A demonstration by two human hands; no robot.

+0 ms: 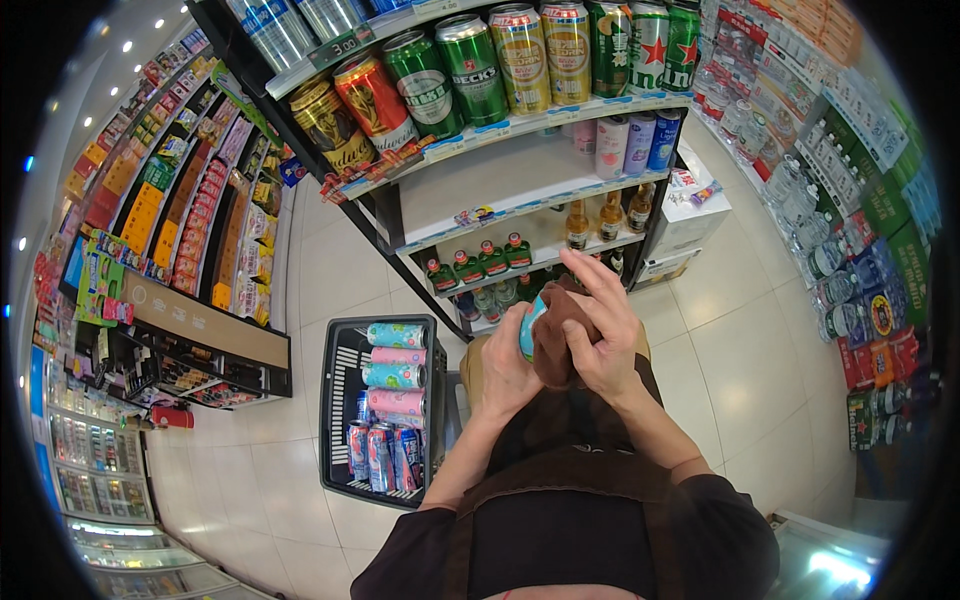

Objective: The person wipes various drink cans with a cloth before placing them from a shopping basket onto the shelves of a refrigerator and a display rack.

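In front of my lap, my left hand [511,360] grips a light-blue drink can [529,330], much of it hidden by a brown cloth [561,330]. My right hand [606,330] holds the cloth against the can, thumb on the cloth and some fingers stretched out. To the left, a dark plastic basket [328,405] holds light-blue cans [394,375], pink cans [397,401] lying on their sides, and several blue-and-white cans [381,457] standing below them. Ahead, a partly stocked shelf board [480,187] carries a few slim cans [640,142] at its right end.
Beer cans [470,71] line the shelf above. Small green-glass bottles [491,259] and brown beer bottles [609,217] stand on a lower shelf. A white box [686,210] sits right of the rack. Snack shelves [202,180] rise at the left, packed water bottles [832,259] at the right.
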